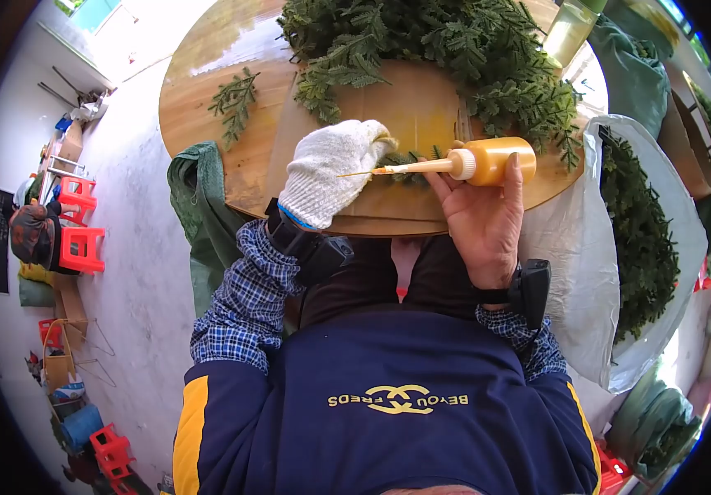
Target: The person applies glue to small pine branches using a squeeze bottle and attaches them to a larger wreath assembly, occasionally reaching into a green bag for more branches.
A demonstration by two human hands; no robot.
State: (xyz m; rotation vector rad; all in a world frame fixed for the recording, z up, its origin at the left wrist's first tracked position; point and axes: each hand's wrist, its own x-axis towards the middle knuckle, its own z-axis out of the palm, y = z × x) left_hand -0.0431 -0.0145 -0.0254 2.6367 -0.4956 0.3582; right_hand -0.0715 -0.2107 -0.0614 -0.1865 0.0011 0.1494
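My left hand [329, 172], in a white knit glove with yellow-stained fingertips, is closed over the brown board [413, 95] near the table's front. At its fingertips is a small green fir-like sprig [409, 158], partly hidden by the glove and a nozzle. Bare, my right hand [487, 219] grips a squeeze bottle [494, 161] of orange-yellow liquid, laid on its side. The bottle's long, coated nozzle points left, and its thin tip crosses in front of the glove. A loose green sprig [236, 103] rests farther left on the table.
A large pile of green branches [429, 41] covers the far side of the round wooden table [198, 70]. A clear container [571, 37] stands at the far right. Beside the table, a white sack [566, 256] holds more greenery [637, 239]. Red stools [81, 247] stand at left.
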